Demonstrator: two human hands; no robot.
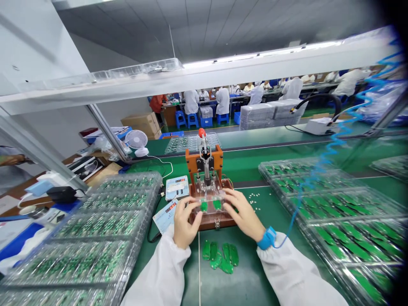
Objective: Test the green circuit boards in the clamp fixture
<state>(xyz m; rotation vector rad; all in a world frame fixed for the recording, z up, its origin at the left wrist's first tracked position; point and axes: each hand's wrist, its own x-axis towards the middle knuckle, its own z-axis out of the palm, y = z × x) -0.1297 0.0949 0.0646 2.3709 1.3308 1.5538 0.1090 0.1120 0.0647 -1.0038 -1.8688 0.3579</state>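
A brown test fixture (208, 187) with a red-knobbed lever (202, 133) stands on the green bench in front of me. Two small green circuit boards (210, 205) lie in its clear nest. My left hand (185, 223) rests on the fixture's left side, fingers touching the left board. My right hand (244, 214) rests on the right side, fingers at the right board. A blue wrist strap (267, 238) with a coiled blue cord is on my right wrist. Several loose green boards (220, 256) lie on the mat just below the fixture.
Clear trays of green boards are stacked at the left (95, 238) and right (334, 212). Two small meters (177, 187) sit left of the fixture. A white fan (137, 142) stands behind. Small white parts (256, 199) are scattered at the right. Other people work at far benches.
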